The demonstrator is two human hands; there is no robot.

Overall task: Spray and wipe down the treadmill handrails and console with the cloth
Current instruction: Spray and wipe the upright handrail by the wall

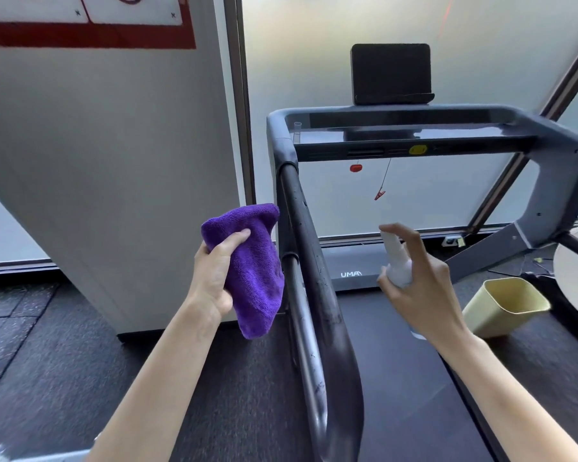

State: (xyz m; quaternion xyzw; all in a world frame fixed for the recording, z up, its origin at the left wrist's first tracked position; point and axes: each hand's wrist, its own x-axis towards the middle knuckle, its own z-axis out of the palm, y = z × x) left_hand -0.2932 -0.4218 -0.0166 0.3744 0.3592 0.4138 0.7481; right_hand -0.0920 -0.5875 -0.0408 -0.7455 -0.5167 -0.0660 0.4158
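Observation:
My left hand (216, 275) grips a folded purple cloth (252, 268) just left of the treadmill's left handrail (309, 255); the cloth's top edge comes close to the rail. On the rail's right side my right hand (421, 281) holds a small white spray bottle (396, 258), forefinger curled over its top and nozzle turned toward the rail. The handrail runs from the bottom centre up to the dark console (414, 135), which spans the top of the treadmill. A black tablet stand (391, 73) rises behind the console.
A white pillar (121, 168) stands left of the treadmill. A yellow-green bin (508, 310) lies tilted at the right by the belt (397, 378). A red safety clip (380, 195) and red key (356, 168) hang under the console. Frosted glass lies behind.

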